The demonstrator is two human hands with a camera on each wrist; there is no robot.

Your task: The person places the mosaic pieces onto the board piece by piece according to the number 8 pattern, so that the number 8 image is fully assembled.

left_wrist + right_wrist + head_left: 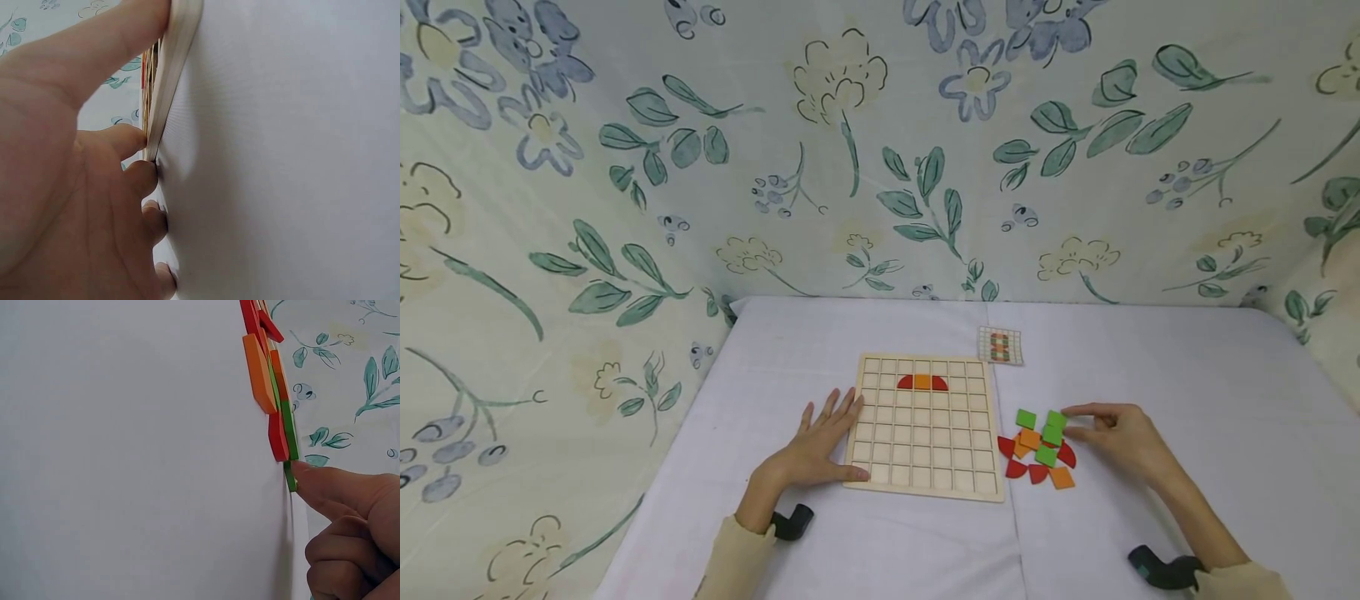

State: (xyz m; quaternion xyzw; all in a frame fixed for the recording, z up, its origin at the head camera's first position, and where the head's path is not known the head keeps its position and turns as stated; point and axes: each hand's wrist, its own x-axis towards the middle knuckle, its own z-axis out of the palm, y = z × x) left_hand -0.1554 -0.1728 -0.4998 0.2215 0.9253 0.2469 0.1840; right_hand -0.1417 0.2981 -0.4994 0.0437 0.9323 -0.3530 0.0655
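Observation:
My left hand lies with fingers spread at the left edge of a wooden grid board. Its thumb touches the lower left corner, and in the left wrist view its fingertips meet the board's rim. A red quarter-circle tile, an orange square tile and another red quarter-circle sit in one row near the top. My right hand is at a loose pile, where the index fingertip touches a green square tile. The thumb is apart from the index finger. In the right wrist view the other fingers are folded.
Right of the board lie several green, red and orange tiles, some overlapping, with an orange square nearest the front. A small pattern card lies by the board's top right corner. White cloth covers the table; floral fabric hangs behind.

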